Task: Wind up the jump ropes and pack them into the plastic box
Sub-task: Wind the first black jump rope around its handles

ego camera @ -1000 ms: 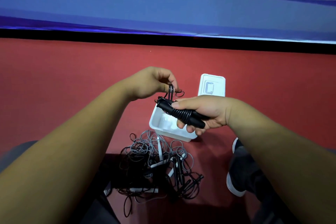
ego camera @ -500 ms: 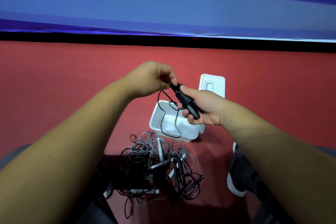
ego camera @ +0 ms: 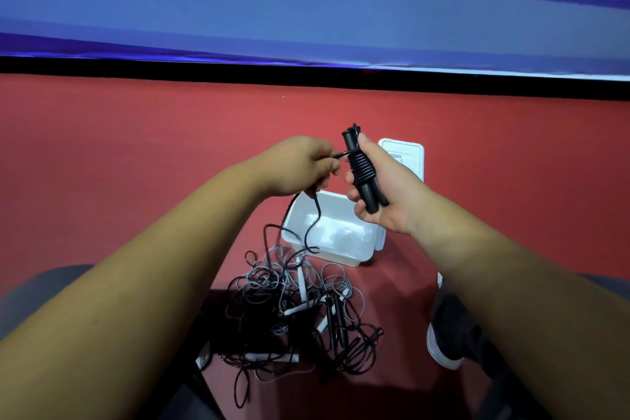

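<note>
Step in hand, as judged: winding the cord round the paired handles. The right hand [ego camera: 387,196] is closed round the two black handles [ego camera: 372,198], held upright above the far right side of the plastic box [ego camera: 341,257]; several tight turns of cord [ego camera: 360,167] sit on their upper half. The left hand [ego camera: 300,167], just left of the handles, pinches the cord taut into the coil; the slack drops from that hand across the box's left side into the tangled pile [ego camera: 289,310] on the near floor. Recommended: even tension; each turn laid touching the last; slack fed gently, since the pile could snag; the end tucked before packing. The lid [ego camera: 407,152] lies just beyond the box.
</note>
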`<action>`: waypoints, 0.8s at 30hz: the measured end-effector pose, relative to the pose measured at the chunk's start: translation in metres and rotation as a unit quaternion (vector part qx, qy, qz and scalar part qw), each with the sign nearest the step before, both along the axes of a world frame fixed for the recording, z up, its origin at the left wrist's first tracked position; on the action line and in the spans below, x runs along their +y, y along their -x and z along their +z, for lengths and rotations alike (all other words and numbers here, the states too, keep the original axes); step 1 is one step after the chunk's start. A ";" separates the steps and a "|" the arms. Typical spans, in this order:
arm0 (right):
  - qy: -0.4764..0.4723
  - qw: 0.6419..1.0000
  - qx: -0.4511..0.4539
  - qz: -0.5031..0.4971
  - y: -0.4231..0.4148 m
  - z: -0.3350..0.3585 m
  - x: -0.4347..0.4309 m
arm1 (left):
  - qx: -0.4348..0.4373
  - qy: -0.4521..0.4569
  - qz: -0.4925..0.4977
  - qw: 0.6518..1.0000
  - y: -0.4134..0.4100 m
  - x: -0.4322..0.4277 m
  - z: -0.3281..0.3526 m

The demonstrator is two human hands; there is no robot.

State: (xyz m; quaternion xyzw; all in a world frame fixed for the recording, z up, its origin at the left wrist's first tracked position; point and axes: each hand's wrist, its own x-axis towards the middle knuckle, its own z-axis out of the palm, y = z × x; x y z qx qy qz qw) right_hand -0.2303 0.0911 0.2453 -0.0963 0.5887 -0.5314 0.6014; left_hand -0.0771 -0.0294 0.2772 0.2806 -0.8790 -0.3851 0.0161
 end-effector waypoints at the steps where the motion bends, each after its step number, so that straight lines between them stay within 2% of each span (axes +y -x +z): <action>1: 0.006 1.000 -0.005 0.003 0.001 0.002 0.000 | 0.011 0.003 0.007 1.000 0.000 0.000 0.000; 5: 0.025 1.000 -0.008 0.013 0.005 0.006 -0.001 | 0.099 -0.105 0.044 0.989 -0.003 -0.001 -0.002; 7: 0.030 0.999 -0.006 0.020 0.007 0.007 -0.001 | 0.117 -0.122 0.051 0.984 -0.004 -0.005 -0.003; 13: 0.034 0.997 0.001 0.074 0.010 0.011 0.003 | 0.060 -0.052 0.043 0.996 -0.009 -0.022 -0.007; 19: 0.033 0.986 0.000 0.160 0.006 0.014 0.005 | 0.005 -0.032 0.037 0.999 -0.014 -0.032 -0.013; 21: 0.035 0.982 -0.005 0.187 0.006 0.016 0.006 | 0.015 -0.062 0.033 0.997 -0.016 -0.032 -0.013; 24: 0.028 0.975 -0.007 0.221 0.006 0.021 0.009 | 0.048 -0.162 0.021 0.985 -0.020 -0.031 -0.013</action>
